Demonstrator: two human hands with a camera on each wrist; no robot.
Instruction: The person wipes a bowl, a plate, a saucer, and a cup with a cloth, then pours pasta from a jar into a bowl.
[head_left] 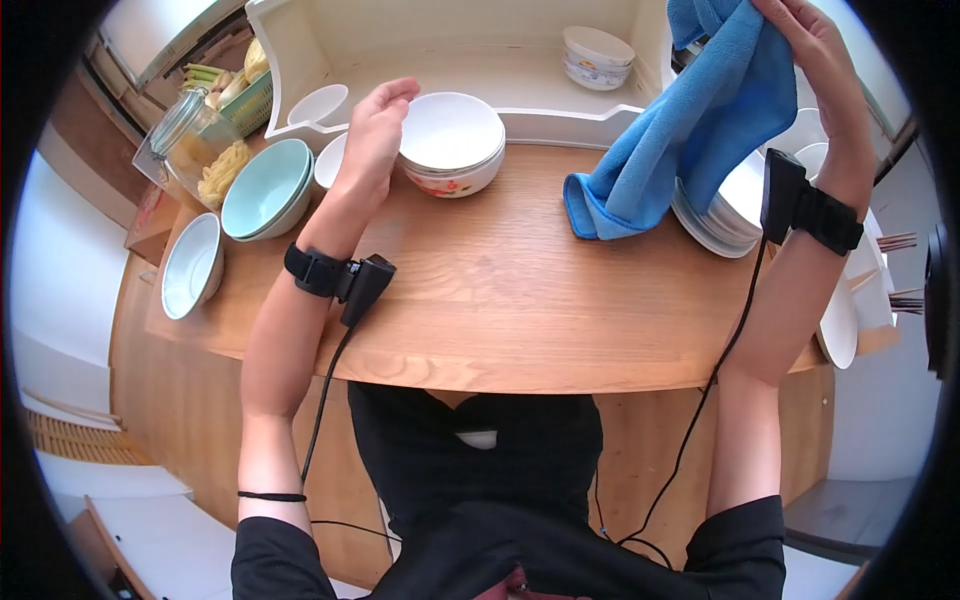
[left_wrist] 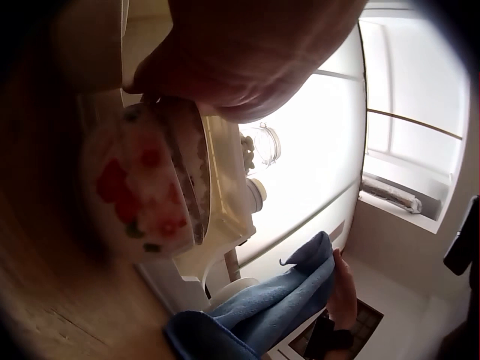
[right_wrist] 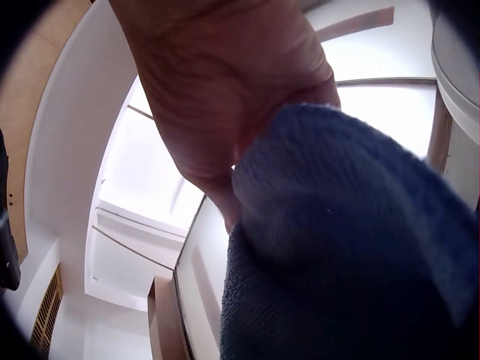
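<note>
A blue cloth (head_left: 690,120) hangs from my right hand (head_left: 822,60), which pinches its upper part above stacked white plates (head_left: 728,215) on the table's right side. In the right wrist view the cloth (right_wrist: 337,225) drops below the right hand (right_wrist: 232,90). My left hand (head_left: 372,140) is beside a stack of white bowls (head_left: 452,145), the lowest with red flowers, its fingers pointing up and nearly straight. The left wrist view has that hand (left_wrist: 247,52) right against the flowered bowl (left_wrist: 139,187); whether it touches is unclear.
Pale green bowls (head_left: 265,190) and a white-green bowl (head_left: 193,266) stand at the left, by a glass jar (head_left: 190,130) and a green basket (head_left: 248,105). Behind is a cream rack (head_left: 450,65) with small bowls (head_left: 597,58). Chopsticks (head_left: 905,300) lie at the right edge.
</note>
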